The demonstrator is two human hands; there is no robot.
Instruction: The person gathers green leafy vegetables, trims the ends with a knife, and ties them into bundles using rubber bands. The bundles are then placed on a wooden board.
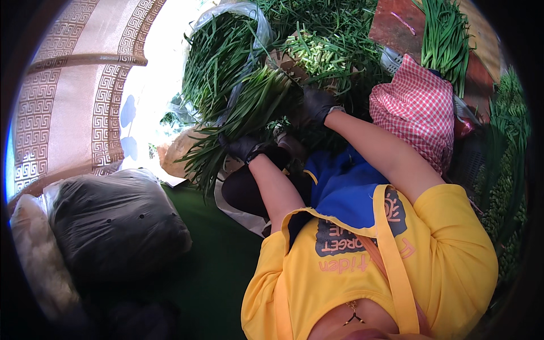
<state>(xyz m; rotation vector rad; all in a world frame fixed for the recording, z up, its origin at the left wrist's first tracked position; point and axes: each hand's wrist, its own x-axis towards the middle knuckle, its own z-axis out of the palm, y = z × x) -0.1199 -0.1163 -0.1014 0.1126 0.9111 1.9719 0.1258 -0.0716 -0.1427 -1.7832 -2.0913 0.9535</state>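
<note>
My left hand [240,146], in a black glove, is closed around the leafy part of a bunch of garlic chives [265,95]. The bunch lies slanted, pale stem ends towards the upper right and long leaf tips hanging down at the left. My right hand [316,102], also gloved in black, is close to the stem ends. Its fingers are in shadow, and a thin dark edge runs from there towards the stems; I cannot tell what it grips. Beyond that hand, short cut stem pieces [316,55] lie heaped on loose leaves.
A clear plastic bag [259,23] of chives stands behind the bunch. A tied bunch [444,46] rests on a reddish board [391,21] at upper right. Nearby is a red-checked cloth [414,110]. More green stalks [505,178] line the right edge; a dark plastic-wrapped bundle [119,216] sits left.
</note>
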